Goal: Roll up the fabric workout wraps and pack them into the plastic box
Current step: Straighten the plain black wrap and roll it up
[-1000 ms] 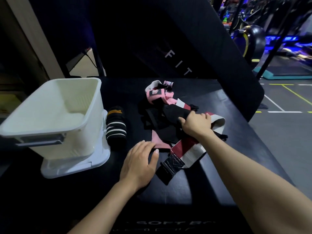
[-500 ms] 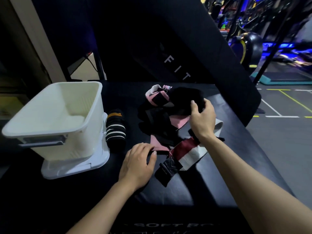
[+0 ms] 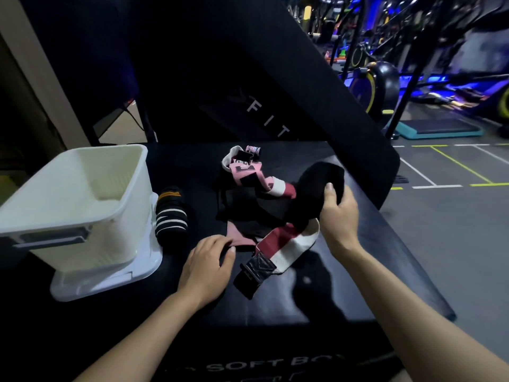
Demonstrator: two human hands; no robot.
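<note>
Black padding covers the soft box [image 3: 275, 307] that serves as a worktop, its surface smooth and slightly shiny. On it lies a tangle of fabric wraps [image 3: 248, 213], loose and unrolled: black, pink, dark red and white strips crossing over each other, limp and flat where they rest.

The right hand [image 3: 338, 216] grips a black wrap [image 3: 316, 186] and holds it raised off the pile, fingers and thumb curled round its bunched upper part. The cloth sags in a soft arc, which suggests a thick, floppy weave. Lifting it clear looks like a way to separate one strip from the tangle before rolling it.

The left hand [image 3: 206, 266] rests on the near edge of the pile, fingers bent down onto a pink wrap [image 3: 242, 238], seemingly pinning the heap so it does not drag along. Whether the fingers pinch the cloth or only press it cannot be told.

Just right of that hand lies a red and white wrap [image 3: 289, 244] with a stiff black tab at its end.

A rolled wrap [image 3: 170, 216], black with pale and orange stripes, lies as a tight cylinder just beside the box [image 3: 82, 230]. That box is white plastic with ribbed walls, open at the top, sitting on a flat white lid [image 3: 129, 277] at the left. What lies on its floor is hard to tell. The roll looks ready to pack; most of the work seems still ahead.
</note>
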